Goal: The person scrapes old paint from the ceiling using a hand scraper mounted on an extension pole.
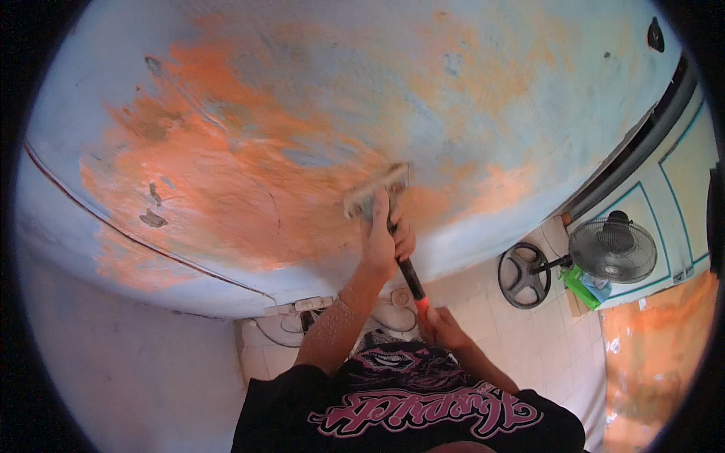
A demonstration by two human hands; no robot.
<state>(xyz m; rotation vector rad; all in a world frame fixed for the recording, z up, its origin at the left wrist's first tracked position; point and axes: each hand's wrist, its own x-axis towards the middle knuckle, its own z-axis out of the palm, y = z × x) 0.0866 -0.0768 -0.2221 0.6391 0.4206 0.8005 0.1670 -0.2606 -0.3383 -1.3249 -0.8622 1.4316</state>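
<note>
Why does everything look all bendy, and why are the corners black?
In the head view, the fisheye lens bends straight edges, like those of the door; also in the head view, the round image stops before the corners, leaving them black; nearer the middle of the head view, the long-handled tool in the hands looks fairly straight.
</note>
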